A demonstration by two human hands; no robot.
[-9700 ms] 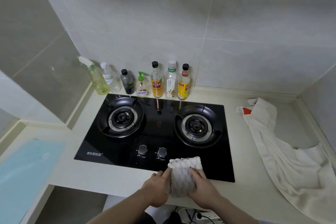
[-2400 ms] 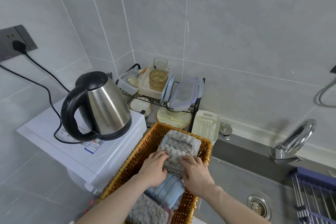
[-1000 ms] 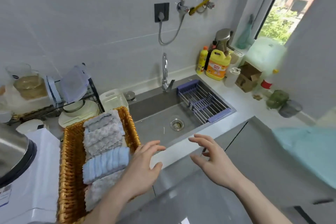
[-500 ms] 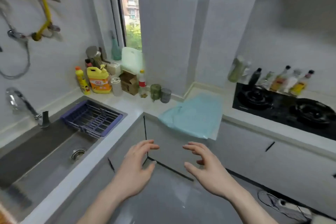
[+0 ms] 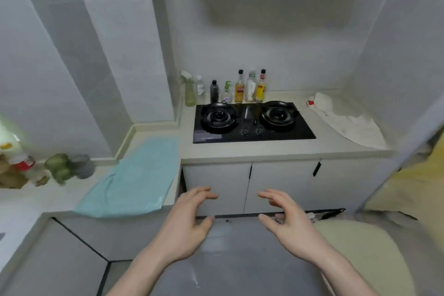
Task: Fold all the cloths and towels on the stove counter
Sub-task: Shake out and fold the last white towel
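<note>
A white towel (image 5: 346,122) with a red patch at its far end lies crumpled on the stove counter (image 5: 264,151), right of the black two-burner hob (image 5: 249,120). A light blue cloth (image 5: 137,175) lies spread flat on the lower counter to the left, its near edge hanging over the front. My left hand (image 5: 185,223) and my right hand (image 5: 288,221) hover in front of the cabinet doors, well short of both cloths. Each hand is empty, with its fingers spread and slightly curled.
Several bottles (image 5: 237,89) stand in a row against the wall behind the hob. Jars and containers (image 5: 60,168) sit at the far left of the lower counter. A pale yellow shape (image 5: 408,182) fills the right edge. White cabinet doors (image 5: 249,185) are below the counter.
The view has swung from the wicker basket and sink round to the stove counter. My hands let go of the folded cloth in the basket and are now empty.
</note>
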